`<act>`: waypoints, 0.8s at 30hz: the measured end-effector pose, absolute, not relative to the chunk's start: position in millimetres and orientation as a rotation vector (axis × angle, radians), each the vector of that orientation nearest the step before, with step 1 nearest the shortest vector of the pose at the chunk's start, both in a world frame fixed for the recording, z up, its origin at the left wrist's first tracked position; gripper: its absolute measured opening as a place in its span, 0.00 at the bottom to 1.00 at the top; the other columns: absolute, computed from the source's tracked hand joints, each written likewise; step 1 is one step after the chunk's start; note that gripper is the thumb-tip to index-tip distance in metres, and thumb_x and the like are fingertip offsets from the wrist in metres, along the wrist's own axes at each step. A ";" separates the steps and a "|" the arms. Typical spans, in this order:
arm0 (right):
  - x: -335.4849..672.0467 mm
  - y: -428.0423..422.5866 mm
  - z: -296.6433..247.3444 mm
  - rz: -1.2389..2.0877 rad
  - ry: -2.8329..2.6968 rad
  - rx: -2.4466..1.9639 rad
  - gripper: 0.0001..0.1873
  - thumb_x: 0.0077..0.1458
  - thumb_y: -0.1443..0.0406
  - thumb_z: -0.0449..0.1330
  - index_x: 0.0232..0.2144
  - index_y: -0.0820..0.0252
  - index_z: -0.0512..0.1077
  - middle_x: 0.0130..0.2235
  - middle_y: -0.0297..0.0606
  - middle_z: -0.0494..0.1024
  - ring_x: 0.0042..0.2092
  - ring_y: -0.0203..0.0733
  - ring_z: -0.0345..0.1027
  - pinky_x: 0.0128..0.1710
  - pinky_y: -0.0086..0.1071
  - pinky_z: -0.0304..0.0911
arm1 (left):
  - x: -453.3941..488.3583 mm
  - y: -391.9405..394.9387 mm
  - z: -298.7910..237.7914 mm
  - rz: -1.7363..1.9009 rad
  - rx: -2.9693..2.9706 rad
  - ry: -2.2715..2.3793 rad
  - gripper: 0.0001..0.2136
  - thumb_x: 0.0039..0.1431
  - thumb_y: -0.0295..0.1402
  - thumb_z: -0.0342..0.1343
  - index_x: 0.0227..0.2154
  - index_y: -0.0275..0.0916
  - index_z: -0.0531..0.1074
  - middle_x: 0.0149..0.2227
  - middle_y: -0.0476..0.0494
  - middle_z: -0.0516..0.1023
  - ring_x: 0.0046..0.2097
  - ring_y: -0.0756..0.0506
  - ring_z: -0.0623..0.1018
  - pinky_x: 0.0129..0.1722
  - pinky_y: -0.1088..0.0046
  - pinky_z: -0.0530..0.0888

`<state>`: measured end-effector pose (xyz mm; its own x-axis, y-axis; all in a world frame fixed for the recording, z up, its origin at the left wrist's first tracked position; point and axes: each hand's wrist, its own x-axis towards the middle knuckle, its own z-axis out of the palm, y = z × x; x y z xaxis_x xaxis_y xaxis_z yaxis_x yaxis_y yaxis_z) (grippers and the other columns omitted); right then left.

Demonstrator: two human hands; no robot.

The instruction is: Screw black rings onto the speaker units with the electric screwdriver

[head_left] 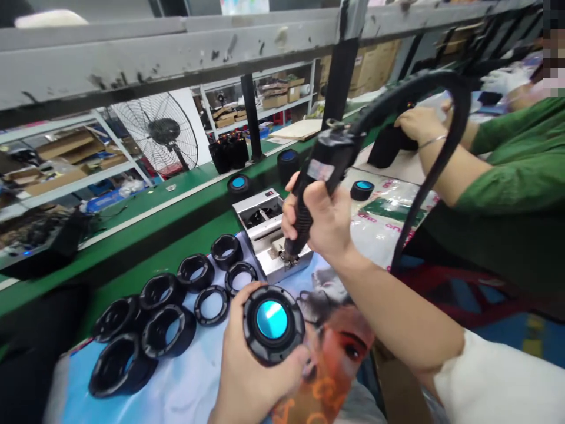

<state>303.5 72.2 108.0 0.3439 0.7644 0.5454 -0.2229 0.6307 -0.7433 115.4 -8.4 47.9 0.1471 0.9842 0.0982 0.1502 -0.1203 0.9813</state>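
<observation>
Left hand (251, 359), nearest the camera, is closed around a black lens housing (272, 321), with the fingers wrapped under its ribbed rim and its blue lens (271, 319) facing up. Right hand (320, 221) is closed firmly on the barrel of a black rotary tool (329, 159), tip angled down. The tip sits at the near corner of a steel box unit (265, 235); contact cannot be confirmed from this view. The tool's black cable (461, 112) arcs up and to the right, then drops past the right forearm.

Eight black ring housings (148, 335) stand grouped on a printed plastic sheet (176, 394) to the left of the hands, two of them noticeably thinner. Beyond them runs a green tabletop (132, 288). Two further lensed housings (238, 184) stand on it, just beyond the steel box unit, and a cluster of black cups (228, 152) stands farther along. A third lensed housing (362, 189) stands to the right, on a white surface.

At right, a co-worker's bare hand (419, 125), below a green sleeve (521, 135), rests on a black object (391, 147). A white-gloved hand (503, 79) shows farther right; whose it is cannot be determined.

Far left, a wire-caged fan (159, 132) stands before shelving (265, 100) stacked with cardboard boxes.
</observation>
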 end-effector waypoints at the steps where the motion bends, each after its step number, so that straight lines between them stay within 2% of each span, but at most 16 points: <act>1: 302.4 74.6 107.0 0.708 -1.045 -0.631 0.33 0.55 0.37 0.73 0.34 0.57 0.67 0.20 0.26 0.69 0.16 0.34 0.61 0.15 0.28 0.56 | 119.8 -7.3 48.8 1.087 1.459 1.157 0.33 0.43 0.40 0.70 0.55 0.42 0.72 0.54 0.39 0.84 0.53 0.35 0.87 0.53 0.59 0.84; 7: 305.7 80.3 96.8 0.816 -1.097 -0.690 0.28 0.58 0.43 0.74 0.32 0.56 0.67 0.20 0.27 0.68 0.17 0.35 0.60 0.16 0.27 0.53 | 121.7 -5.3 47.0 1.094 1.454 1.152 0.33 0.42 0.40 0.71 0.55 0.42 0.74 0.55 0.37 0.84 0.50 0.34 0.87 0.46 0.60 0.86; 11: 309.8 76.4 96.5 0.924 -1.079 -0.669 0.28 0.61 0.44 0.72 0.31 0.56 0.66 0.21 0.27 0.69 0.17 0.34 0.61 0.15 0.26 0.55 | 120.8 -5.6 46.2 1.097 1.437 1.153 0.33 0.42 0.40 0.72 0.55 0.43 0.73 0.53 0.38 0.85 0.48 0.34 0.88 0.45 0.60 0.86; 16: 302.9 48.6 147.8 0.878 -1.046 -0.575 0.34 0.55 0.35 0.71 0.35 0.56 0.67 0.21 0.24 0.67 0.16 0.33 0.59 0.14 0.28 0.57 | 120.9 -5.7 48.6 1.078 1.439 1.120 0.33 0.42 0.38 0.73 0.55 0.43 0.73 0.53 0.39 0.85 0.50 0.35 0.87 0.48 0.61 0.85; 17: 300.0 42.0 161.5 0.799 -1.022 -0.590 0.35 0.58 0.32 0.66 0.34 0.56 0.66 0.20 0.24 0.65 0.17 0.32 0.56 0.14 0.28 0.56 | 120.9 -5.6 49.4 1.079 1.444 1.115 0.33 0.42 0.38 0.72 0.55 0.43 0.73 0.53 0.39 0.85 0.50 0.35 0.87 0.49 0.61 0.85; 19: 294.4 31.1 184.0 0.867 -1.083 -0.591 0.36 0.59 0.29 0.61 0.36 0.55 0.65 0.21 0.24 0.67 0.17 0.33 0.57 0.15 0.28 0.59 | 121.1 -5.4 51.5 1.081 1.456 1.116 0.32 0.43 0.37 0.72 0.55 0.43 0.73 0.54 0.39 0.85 0.52 0.35 0.87 0.50 0.60 0.85; 21: 290.6 25.2 196.1 0.986 -1.153 -0.579 0.37 0.57 0.29 0.61 0.38 0.54 0.63 0.20 0.24 0.68 0.17 0.33 0.59 0.16 0.27 0.62 | 121.6 -5.4 54.2 1.086 1.462 1.131 0.32 0.42 0.37 0.72 0.54 0.43 0.74 0.53 0.39 0.85 0.53 0.35 0.86 0.52 0.60 0.84; 24: 288.6 25.0 196.5 1.065 -1.239 -0.534 0.33 0.59 0.33 0.63 0.40 0.55 0.65 0.21 0.24 0.69 0.17 0.34 0.62 0.16 0.26 0.62 | 122.9 -5.8 59.0 1.085 1.442 1.165 0.31 0.40 0.37 0.71 0.52 0.42 0.75 0.51 0.41 0.85 0.52 0.36 0.86 0.53 0.60 0.84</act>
